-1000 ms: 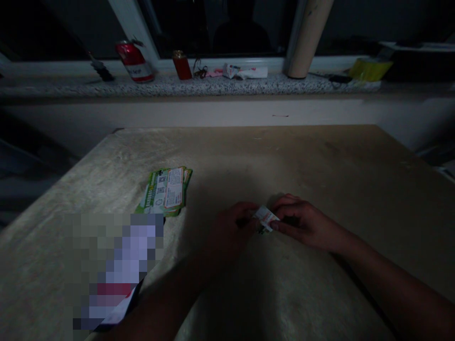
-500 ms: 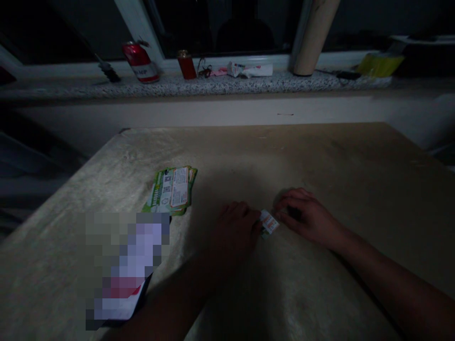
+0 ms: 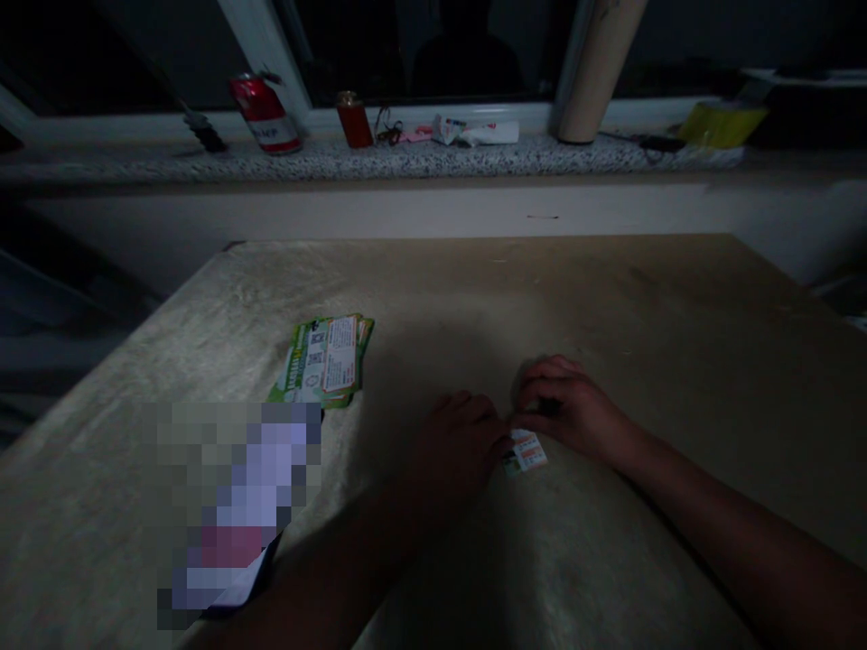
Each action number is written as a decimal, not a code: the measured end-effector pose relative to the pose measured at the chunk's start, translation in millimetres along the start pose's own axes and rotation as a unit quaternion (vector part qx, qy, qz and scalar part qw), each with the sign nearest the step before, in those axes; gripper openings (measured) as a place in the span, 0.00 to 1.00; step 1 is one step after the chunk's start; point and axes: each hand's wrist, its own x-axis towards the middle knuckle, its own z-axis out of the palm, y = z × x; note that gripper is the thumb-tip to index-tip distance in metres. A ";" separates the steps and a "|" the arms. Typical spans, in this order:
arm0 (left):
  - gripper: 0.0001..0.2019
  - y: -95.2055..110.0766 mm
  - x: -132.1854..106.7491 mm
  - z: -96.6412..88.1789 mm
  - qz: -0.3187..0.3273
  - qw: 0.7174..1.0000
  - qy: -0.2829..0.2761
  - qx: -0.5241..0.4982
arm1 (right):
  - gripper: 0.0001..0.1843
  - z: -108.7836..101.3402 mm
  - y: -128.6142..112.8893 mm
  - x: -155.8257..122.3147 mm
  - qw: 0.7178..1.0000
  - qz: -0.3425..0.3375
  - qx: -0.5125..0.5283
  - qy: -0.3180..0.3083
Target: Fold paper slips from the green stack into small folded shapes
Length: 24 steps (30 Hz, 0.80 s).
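Observation:
A small printed paper (image 3: 529, 451), white with orange print and a green patch, lies on the table between my hands and looks folded. My left hand (image 3: 464, 442) is closed at its left edge, with fingers curled and partly in shadow. Thumb and fingers of my right hand (image 3: 573, 406) are pinched at the paper's upper edge, close to the left fingertips. Part of the paper is hidden under the fingers. Further left, a loose stack of green and white printed leaflets (image 3: 325, 359) lies flat.
A blurred-out flat object with a bright face (image 3: 261, 496), phone-like, lies left of my left forearm. On the stone windowsill (image 3: 420, 164) beyond the table (image 3: 433, 280) stand a red can (image 3: 267, 117), an orange-red jar (image 3: 354, 122), crumpled wrappers (image 3: 474, 133) and a tan tube (image 3: 600, 77).
The small paper has turned and shifted slightly right and toward me. My right hand has moved left, bringing its fingertips to the paper's upper edge by the left fingers.

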 end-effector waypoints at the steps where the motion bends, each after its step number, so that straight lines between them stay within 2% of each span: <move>1: 0.10 0.2 -0.2 -0.4 -0.002 1.000 -0.002 0.000 | 0.09 0.6 -0.6 2.0 1.000 -0.002 -0.006 -0.002; 7: 0.09 1.5 -1.9 -4.9 -0.021 1.000 -0.006 0.010 | 0.10 -7.8 -2.0 7.4 0.998 -0.017 -0.047 -0.049; 17: 0.09 -0.4 -7.0 -0.4 -0.023 1.000 0.016 -0.001 | 0.12 -19.8 6.9 0.4 0.996 -0.029 -0.058 -0.062; 24: 0.09 -1.3 -6.4 -2.1 -0.022 1.000 0.004 -0.006 | 0.11 -25.7 5.1 -1.5 0.996 -0.032 -0.038 -0.075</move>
